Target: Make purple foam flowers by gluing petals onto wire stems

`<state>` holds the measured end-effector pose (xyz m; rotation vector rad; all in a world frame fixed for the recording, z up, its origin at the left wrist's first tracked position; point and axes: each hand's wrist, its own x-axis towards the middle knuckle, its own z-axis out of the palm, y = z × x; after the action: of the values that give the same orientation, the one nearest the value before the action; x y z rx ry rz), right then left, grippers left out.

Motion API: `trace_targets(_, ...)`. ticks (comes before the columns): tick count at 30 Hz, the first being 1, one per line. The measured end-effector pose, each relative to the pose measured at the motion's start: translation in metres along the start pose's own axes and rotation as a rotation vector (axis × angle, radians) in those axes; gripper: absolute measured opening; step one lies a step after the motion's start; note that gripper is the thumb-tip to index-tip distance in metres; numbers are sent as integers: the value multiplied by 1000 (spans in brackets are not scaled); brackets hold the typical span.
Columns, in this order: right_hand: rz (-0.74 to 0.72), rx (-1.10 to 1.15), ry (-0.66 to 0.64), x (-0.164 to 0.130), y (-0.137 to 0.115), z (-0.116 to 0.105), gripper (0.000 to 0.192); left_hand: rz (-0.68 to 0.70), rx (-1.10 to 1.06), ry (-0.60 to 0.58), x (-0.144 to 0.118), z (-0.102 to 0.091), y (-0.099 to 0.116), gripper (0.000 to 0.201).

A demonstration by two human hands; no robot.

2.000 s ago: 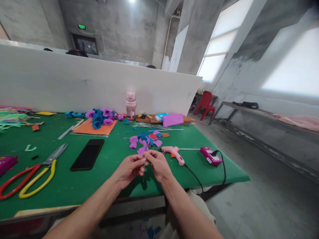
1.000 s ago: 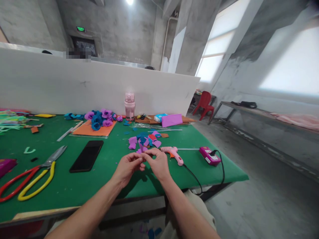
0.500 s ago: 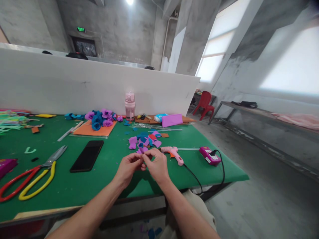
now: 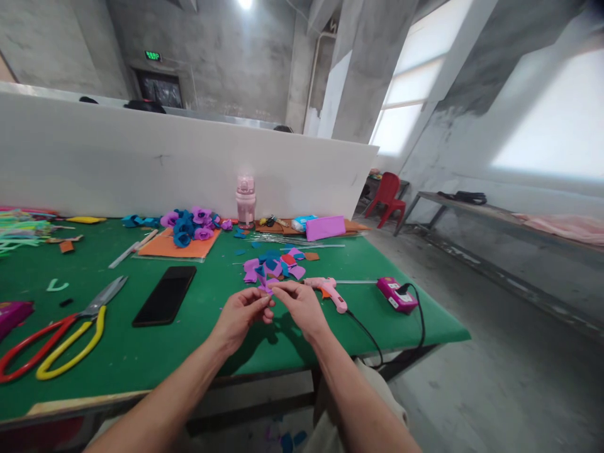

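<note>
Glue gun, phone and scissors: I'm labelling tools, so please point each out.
Glue gun (image 4: 329, 291), head view, on its pink body.
Phone (image 4: 165, 295), head view, middle of its black screen.
Scissors (image 4: 70, 340), head view, on the yellow handle.

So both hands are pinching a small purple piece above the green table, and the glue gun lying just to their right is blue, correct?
Not quite. In the head view the glue gun is pink, not blue. The rest holds: the left hand and right hand pinch a small purple piece above the green table.
</note>
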<state>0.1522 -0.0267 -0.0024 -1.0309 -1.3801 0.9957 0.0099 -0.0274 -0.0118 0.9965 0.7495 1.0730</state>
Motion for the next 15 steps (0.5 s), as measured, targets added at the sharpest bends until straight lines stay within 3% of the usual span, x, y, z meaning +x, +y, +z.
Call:
trace_targets(8,135,210,-61,-6,-10,4,16,-2,-6,-96,-3,5,-2,17)
trace_targets(12,141,161,-49,-5,-9,3,14,-15,2,-104,-3,5,-3,17)
trace_targets(15,50,13,-13,-5,-7,3,12,7,4,-98,-2,6,-4,17)
